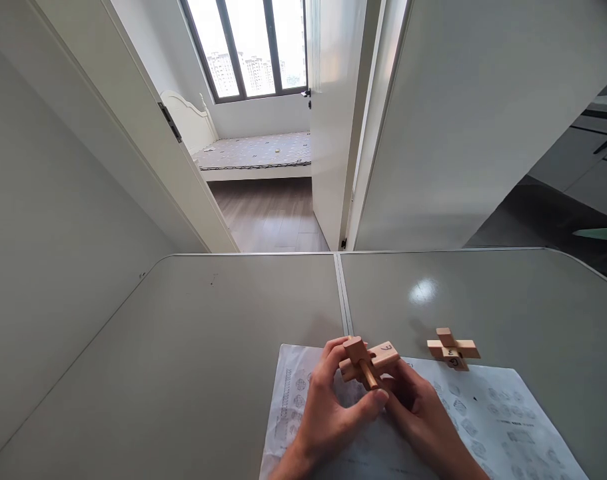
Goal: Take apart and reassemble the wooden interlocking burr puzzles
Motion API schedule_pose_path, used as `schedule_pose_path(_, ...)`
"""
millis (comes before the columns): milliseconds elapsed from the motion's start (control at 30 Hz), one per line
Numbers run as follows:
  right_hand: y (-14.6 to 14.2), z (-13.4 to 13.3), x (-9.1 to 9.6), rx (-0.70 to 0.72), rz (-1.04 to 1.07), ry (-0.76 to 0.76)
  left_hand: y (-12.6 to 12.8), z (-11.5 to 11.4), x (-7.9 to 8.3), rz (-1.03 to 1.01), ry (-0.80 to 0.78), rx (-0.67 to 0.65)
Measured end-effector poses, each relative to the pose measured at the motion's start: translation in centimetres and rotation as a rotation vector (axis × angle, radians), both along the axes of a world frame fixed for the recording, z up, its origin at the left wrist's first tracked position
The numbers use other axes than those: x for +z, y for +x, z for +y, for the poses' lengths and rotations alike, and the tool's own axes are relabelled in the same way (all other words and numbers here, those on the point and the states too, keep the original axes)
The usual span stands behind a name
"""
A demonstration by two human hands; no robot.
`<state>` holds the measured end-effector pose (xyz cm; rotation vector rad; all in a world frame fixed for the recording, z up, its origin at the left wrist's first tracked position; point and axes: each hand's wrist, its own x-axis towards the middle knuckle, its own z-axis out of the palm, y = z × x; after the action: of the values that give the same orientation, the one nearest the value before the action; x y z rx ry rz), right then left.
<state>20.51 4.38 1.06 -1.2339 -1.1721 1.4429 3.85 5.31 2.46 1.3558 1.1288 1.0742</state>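
Note:
Between my two hands is a wooden interlocking puzzle [359, 355], its pale blocks crossing one another and a thin round peg [368, 375] slanting toward me. My left hand [328, 407] closes on its left side, with the thumb by the peg's near end. From the right, my right hand [418, 410] grips the block that bears a dark mark; its fingertips are partly hidden. Both hands are above a printed instruction sheet [293, 400]. To the right, another assembled wooden cross puzzle [453, 350] with marks on it stands at the sheet's far edge.
The grey table [208, 367] has a metal seam [341, 287] down its middle and a raised rim at the far side. A wall [58, 200] borders it on the left. Beyond it are an open door [336, 120] and a bed [258, 150] under a window.

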Motion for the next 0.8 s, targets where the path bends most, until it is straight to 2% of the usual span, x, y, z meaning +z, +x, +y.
schedule_pose_path(533,0.17,0.07,0.25,0.016,0.028,0.021,-0.03,-0.13,0.01,-0.026,0.017,-0.006)
schedule_pose_path(800,0.20,0.04,0.36,0.011,0.037,-0.027,-0.24,-0.06,-0.14,-0.037,-0.020,-0.030)
